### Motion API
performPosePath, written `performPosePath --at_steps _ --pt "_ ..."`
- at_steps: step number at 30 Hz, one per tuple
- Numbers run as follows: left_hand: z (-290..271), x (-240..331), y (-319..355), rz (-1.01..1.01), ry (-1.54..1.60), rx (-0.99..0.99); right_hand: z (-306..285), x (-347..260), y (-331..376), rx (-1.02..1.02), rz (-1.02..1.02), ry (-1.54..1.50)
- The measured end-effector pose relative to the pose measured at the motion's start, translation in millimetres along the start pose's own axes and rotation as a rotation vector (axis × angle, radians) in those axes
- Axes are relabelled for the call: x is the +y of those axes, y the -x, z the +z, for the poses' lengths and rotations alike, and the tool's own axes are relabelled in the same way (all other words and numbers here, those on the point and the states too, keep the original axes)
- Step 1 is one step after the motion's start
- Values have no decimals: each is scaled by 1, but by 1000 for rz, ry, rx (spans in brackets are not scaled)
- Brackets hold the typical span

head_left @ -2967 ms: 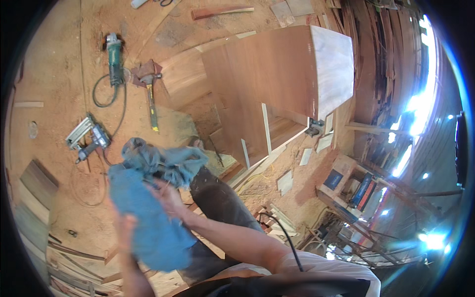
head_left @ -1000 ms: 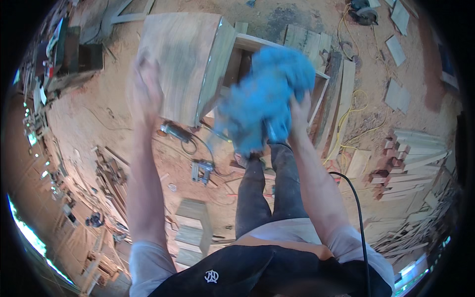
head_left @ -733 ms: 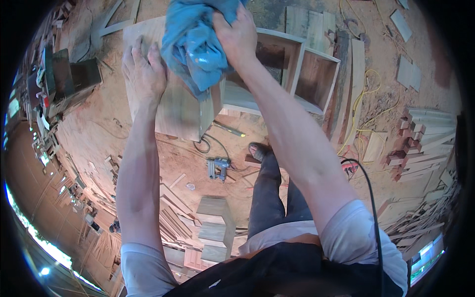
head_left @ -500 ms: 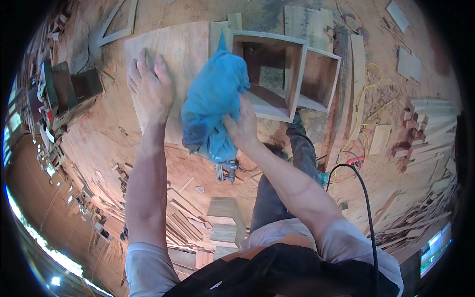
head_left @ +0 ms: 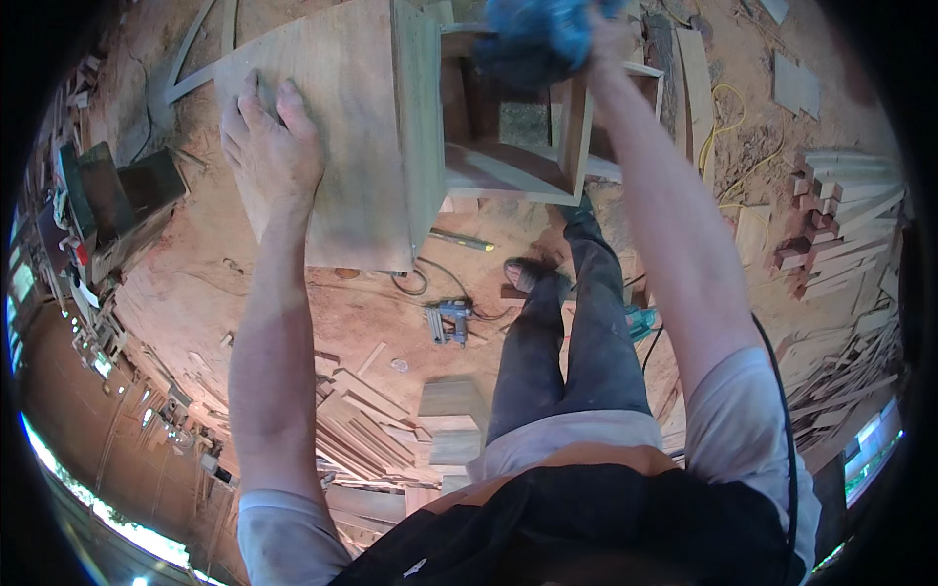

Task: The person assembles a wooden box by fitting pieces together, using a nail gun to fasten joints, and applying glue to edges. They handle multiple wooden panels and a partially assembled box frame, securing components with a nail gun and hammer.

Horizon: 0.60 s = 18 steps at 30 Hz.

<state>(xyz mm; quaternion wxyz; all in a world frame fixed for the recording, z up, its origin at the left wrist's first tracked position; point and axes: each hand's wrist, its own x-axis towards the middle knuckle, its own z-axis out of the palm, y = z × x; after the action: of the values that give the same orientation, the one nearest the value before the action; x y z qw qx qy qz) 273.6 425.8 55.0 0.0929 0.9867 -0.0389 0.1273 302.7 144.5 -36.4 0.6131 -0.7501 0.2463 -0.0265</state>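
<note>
One wooden cabinet [head_left: 371, 127] stands on the sawdust-covered floor [head_left: 244, 293], its flat side panel facing up on the left and two open compartments showing on the right. The left hand [head_left: 266, 146] lies flat on that panel near its left edge — grip open, fingers spread, holding nothing. Below the cabinet's lower edge, one pencil-like tool [head_left: 461, 239] lies on the floor, and further down one nail gun [head_left: 449, 320] with its cord. Two dark trouser legs [head_left: 567, 342] stand to the right of it. One blue cloth [head_left: 537, 37], bunched up, sits at the cabinet's top edge above the compartments, and the right hand [head_left: 608, 44] has its grip closed on the cloth. A stack of cut wood blocks [head_left: 831, 215] lies by the right edge of the floor.

Half a second ago the cloth hung lower, over the seam between panel and compartments — now it is raised to the top edge, the right arm stretched out. The left hand has stayed flat on the panel.
</note>
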Motion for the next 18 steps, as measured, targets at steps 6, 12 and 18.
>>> performPosePath --at_steps 6,12,18 --pt "0 0 -1 -40 14 -24 43 26 159 1 -132 59" --pt "0 0 2 -60 -2 -43 -17 33 396 -679 335 279" --pt "-2 2 2 -37 12 -29 -47 33 231 49 13 -256"
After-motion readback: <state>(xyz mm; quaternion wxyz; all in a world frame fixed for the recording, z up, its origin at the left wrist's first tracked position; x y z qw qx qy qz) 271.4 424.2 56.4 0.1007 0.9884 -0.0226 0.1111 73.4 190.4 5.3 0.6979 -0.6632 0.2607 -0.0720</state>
